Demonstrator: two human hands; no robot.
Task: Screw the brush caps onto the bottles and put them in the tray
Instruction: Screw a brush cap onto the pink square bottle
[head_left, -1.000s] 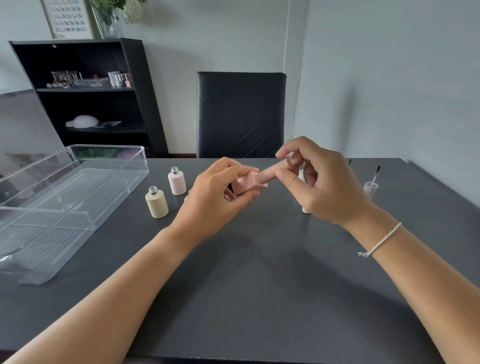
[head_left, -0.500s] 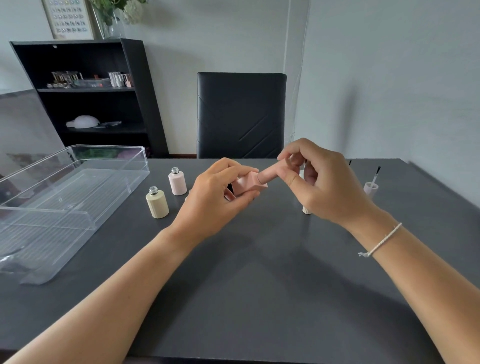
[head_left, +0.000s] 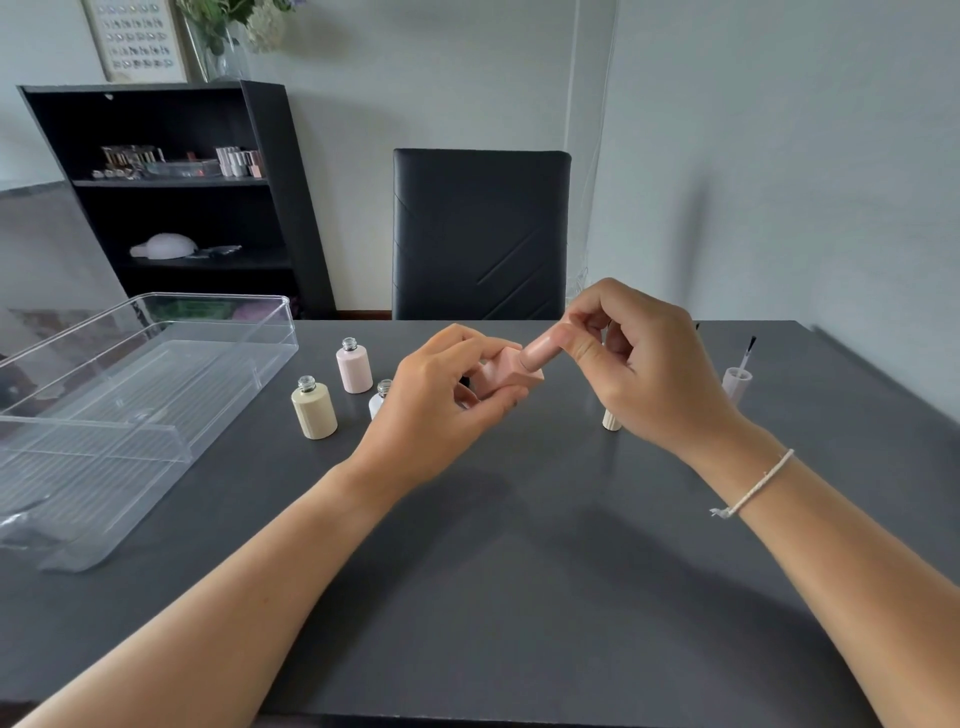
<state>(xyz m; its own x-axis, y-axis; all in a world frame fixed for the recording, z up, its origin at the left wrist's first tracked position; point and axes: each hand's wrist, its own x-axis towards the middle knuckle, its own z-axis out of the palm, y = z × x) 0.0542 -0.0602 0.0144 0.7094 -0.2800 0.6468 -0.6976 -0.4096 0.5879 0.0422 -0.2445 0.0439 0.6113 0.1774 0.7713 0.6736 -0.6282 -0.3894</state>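
Observation:
My left hand (head_left: 447, 405) grips a square peach-pink bottle (head_left: 506, 376), tilted above the dark table (head_left: 519, 597). My right hand (head_left: 639, 374) pinches the matching pink cap (head_left: 540, 353) seated on the bottle's neck. On the table to the left stand three uncapped bottles: a cream one (head_left: 314, 410), a pale pink one (head_left: 354, 366) and a white one (head_left: 380, 400) partly behind my left hand. A cream cap (head_left: 611, 420) peeks out under my right hand. A white brush cap (head_left: 737, 376) stands brush-up at the right. The clear tray (head_left: 171, 431) lies at the left.
A black chair (head_left: 480, 234) stands behind the table's far edge. A black shelf unit (head_left: 176, 197) with small items is at the back left. Another brush tip (head_left: 697, 326) shows just behind my right hand. The wall is close on the right.
My right fingers have shifted slightly round the pink cap, turning it on the bottle. The left hand and the bottle have stayed in place.

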